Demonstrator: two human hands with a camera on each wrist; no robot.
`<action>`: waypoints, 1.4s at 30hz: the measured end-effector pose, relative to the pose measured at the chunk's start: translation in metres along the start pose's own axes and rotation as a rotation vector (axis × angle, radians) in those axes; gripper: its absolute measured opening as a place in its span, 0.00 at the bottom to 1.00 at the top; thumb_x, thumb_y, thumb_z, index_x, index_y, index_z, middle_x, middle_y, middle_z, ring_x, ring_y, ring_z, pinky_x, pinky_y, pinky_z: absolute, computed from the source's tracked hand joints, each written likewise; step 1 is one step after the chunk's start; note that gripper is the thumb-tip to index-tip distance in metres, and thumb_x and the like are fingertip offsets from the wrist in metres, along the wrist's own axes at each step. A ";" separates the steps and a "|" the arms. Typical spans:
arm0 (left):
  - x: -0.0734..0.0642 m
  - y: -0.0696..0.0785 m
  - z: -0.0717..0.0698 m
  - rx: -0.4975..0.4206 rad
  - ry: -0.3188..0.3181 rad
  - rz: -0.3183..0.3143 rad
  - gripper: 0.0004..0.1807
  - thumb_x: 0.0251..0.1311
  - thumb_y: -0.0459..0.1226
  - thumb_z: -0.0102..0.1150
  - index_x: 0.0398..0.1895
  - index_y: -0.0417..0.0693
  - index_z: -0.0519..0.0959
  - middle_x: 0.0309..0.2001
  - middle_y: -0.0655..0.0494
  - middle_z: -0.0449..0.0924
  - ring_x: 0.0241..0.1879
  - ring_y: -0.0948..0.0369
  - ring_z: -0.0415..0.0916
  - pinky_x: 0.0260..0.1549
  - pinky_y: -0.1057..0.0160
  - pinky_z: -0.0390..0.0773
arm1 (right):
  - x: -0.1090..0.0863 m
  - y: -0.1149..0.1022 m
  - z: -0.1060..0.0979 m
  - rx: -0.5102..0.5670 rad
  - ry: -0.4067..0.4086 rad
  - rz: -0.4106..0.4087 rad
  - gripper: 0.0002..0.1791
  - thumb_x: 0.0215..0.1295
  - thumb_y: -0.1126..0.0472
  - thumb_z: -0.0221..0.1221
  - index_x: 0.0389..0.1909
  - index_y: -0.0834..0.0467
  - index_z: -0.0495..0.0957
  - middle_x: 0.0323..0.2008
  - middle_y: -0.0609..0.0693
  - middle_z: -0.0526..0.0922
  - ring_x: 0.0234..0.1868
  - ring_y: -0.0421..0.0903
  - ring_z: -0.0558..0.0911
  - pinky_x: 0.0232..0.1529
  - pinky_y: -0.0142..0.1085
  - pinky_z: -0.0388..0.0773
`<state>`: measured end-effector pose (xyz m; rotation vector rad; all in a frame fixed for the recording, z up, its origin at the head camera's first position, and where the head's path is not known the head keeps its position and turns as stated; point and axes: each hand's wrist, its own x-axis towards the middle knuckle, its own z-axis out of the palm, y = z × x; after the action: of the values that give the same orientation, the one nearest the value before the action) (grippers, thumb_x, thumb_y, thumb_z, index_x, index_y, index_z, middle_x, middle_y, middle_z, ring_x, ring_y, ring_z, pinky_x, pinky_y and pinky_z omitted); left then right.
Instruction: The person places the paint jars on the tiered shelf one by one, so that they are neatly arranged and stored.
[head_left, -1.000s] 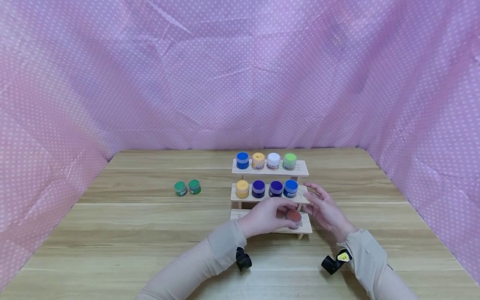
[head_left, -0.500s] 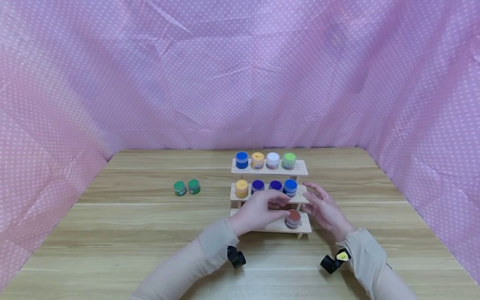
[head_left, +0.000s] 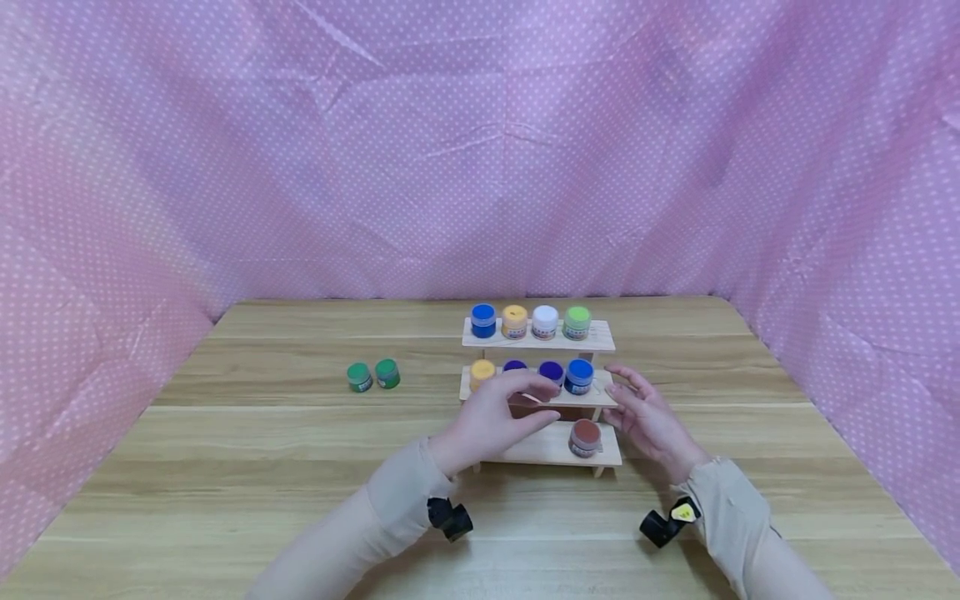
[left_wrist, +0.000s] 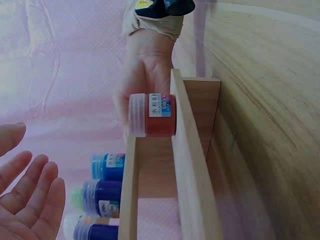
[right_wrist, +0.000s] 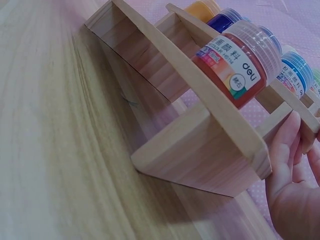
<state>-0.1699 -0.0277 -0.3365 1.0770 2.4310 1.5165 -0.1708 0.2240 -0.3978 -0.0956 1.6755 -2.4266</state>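
A reddish-brown paint jar (head_left: 585,439) stands upright near the right end of the lowest shelf of a three-step wooden rack (head_left: 540,450). My left hand (head_left: 495,417) hovers over the left part of that shelf, thumb and fingers spread around nothing, apart from the jar; in the left wrist view its fingers (left_wrist: 37,195) are relaxed. At the rack's right side is my right hand (head_left: 656,421), its fingers extended, with the thumb right at the end of the middle shelf. The right wrist view shows the thumb (right_wrist: 287,135) beside the wood.
The middle shelf bears a yellow jar (head_left: 482,372), two purple jars (head_left: 551,375) and a blue jar (head_left: 579,377). Blue, orange, white (head_left: 545,322) and light green jars line the top shelf. Two green jars (head_left: 387,373) stand on the table left of the rack.
My left hand has let go of the brown jar and moved left, its fingers opening; the jar stays on the lowest shelf. My right hand has hardly moved.
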 end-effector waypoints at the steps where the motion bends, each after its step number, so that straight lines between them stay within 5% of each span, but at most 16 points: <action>1: -0.002 0.000 -0.002 -0.006 0.009 0.000 0.17 0.59 0.36 0.62 0.51 0.42 0.78 0.47 0.51 0.81 0.47 0.60 0.80 0.46 0.72 0.79 | 0.000 0.000 0.000 0.003 -0.004 0.000 0.13 0.71 0.65 0.49 0.54 0.51 0.65 0.38 0.41 0.81 0.36 0.35 0.80 0.37 0.25 0.78; 17: -0.026 -0.021 -0.036 -0.011 0.194 -0.071 0.16 0.57 0.33 0.64 0.49 0.43 0.79 0.47 0.50 0.81 0.47 0.58 0.78 0.47 0.62 0.81 | -0.001 0.000 0.001 0.011 0.001 0.005 0.14 0.72 0.66 0.48 0.55 0.51 0.65 0.39 0.42 0.81 0.35 0.35 0.80 0.38 0.25 0.78; 25: -0.040 -0.032 -0.054 0.005 0.248 -0.101 0.17 0.56 0.34 0.65 0.50 0.43 0.79 0.47 0.49 0.82 0.47 0.53 0.78 0.50 0.48 0.79 | -0.002 0.000 0.001 -0.006 0.010 0.004 0.15 0.71 0.65 0.49 0.55 0.50 0.66 0.38 0.41 0.80 0.34 0.35 0.79 0.38 0.25 0.78; 42: -0.062 -0.069 -0.093 0.148 0.368 -0.176 0.22 0.54 0.33 0.67 0.52 0.40 0.76 0.51 0.44 0.78 0.49 0.47 0.76 0.49 0.47 0.78 | -0.001 0.000 0.002 -0.031 0.031 0.001 0.14 0.72 0.65 0.48 0.48 0.42 0.71 0.35 0.41 0.80 0.31 0.34 0.78 0.36 0.24 0.78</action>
<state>-0.1977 -0.1530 -0.3634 0.6217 2.8291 1.6178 -0.1696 0.2223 -0.3972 -0.0612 1.7261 -2.4140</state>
